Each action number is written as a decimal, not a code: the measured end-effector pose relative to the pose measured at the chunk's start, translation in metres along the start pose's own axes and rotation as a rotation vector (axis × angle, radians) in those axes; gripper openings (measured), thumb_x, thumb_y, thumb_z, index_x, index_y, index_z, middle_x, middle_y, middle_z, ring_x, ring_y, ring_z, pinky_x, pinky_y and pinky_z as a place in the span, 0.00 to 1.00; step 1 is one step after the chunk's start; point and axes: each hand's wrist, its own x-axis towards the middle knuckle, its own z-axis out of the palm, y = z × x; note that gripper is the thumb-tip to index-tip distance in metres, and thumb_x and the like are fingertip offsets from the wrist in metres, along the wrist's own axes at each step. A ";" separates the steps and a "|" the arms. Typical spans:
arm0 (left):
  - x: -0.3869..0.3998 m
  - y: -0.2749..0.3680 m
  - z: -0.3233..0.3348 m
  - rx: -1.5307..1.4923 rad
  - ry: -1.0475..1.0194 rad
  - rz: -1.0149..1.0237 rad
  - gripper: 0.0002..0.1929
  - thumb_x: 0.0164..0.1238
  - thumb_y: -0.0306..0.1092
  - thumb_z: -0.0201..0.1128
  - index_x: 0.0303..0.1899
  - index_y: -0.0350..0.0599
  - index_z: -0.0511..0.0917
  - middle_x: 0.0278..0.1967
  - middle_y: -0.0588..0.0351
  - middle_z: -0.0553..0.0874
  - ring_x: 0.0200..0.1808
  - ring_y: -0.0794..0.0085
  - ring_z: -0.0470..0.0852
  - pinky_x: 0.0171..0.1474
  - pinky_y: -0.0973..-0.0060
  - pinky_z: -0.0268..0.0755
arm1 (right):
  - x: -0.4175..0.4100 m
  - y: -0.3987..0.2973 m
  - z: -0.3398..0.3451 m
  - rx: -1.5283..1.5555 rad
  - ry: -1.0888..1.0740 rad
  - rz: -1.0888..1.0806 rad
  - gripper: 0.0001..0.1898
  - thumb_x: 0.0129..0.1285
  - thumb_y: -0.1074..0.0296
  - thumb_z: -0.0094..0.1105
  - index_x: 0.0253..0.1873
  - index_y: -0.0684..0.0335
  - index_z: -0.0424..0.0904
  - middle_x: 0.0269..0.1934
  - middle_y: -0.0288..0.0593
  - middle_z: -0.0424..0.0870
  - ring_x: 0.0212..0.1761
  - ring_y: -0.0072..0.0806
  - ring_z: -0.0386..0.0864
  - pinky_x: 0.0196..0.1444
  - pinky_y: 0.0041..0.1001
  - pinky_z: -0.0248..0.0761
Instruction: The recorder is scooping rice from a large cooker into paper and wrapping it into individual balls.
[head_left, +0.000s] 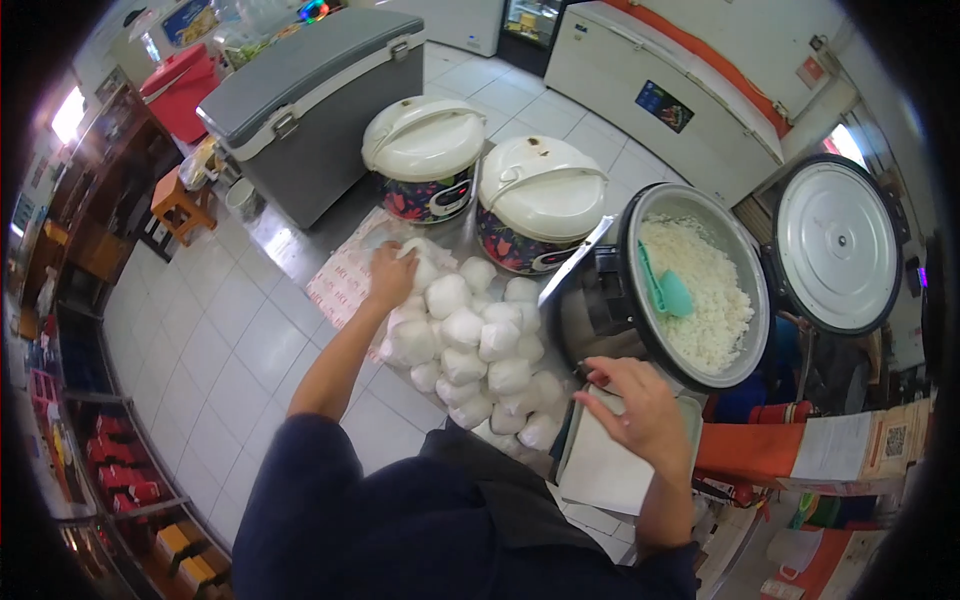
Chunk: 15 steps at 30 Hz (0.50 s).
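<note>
A heap of round white wrapped bundles (480, 330) lies before me. At its far left side, my left hand (393, 276) has its fingers on one white wrapped bundle (424, 268); the hand partly hides their grip. Pink-and-white printed paper (341, 281) lies beneath and beside that hand. My right hand (634, 405) hovers with thumb and fingers apart, holding nothing. Below it is a stack of white sheets (604, 469) in a shallow tray (691, 420). Beyond, a large cooker (592, 315) holds white cooked rice (709, 292), with a turquoise scoop (675, 294) resting in it.
Two floral rice cookers (427, 161) with white lids stand behind the heap. The big cooker's round lid (836, 244) is raised at right. A grey cooler box (315, 97) is at back left, a chest freezer (660, 90) farther back. An orange stool (180, 202) stands left.
</note>
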 end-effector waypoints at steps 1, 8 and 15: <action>0.001 0.010 -0.014 0.079 0.106 0.021 0.15 0.69 0.35 0.62 0.51 0.38 0.84 0.43 0.37 0.84 0.46 0.46 0.82 0.51 0.55 0.72 | 0.000 0.010 -0.013 -0.023 0.048 0.034 0.16 0.60 0.65 0.71 0.51 0.63 0.80 0.36 0.45 0.84 0.38 0.42 0.82 0.42 0.37 0.74; -0.006 0.079 -0.093 -0.438 0.217 -0.152 0.11 0.71 0.25 0.61 0.51 0.32 0.82 0.37 0.48 0.89 0.40 0.70 0.88 0.44 0.76 0.79 | 0.083 0.142 -0.061 -0.822 0.009 -0.317 0.08 0.58 0.62 0.60 0.39 0.56 0.84 0.40 0.39 0.80 0.47 0.35 0.79 0.45 0.38 0.73; 0.013 0.315 -0.197 -0.671 0.214 0.218 0.10 0.69 0.22 0.62 0.49 0.34 0.82 0.33 0.53 0.88 0.36 0.75 0.87 0.41 0.78 0.78 | 0.104 0.247 -0.062 -1.069 -0.208 -0.794 0.06 0.55 0.61 0.60 0.28 0.48 0.86 0.49 0.37 0.79 0.54 0.29 0.75 0.53 0.32 0.68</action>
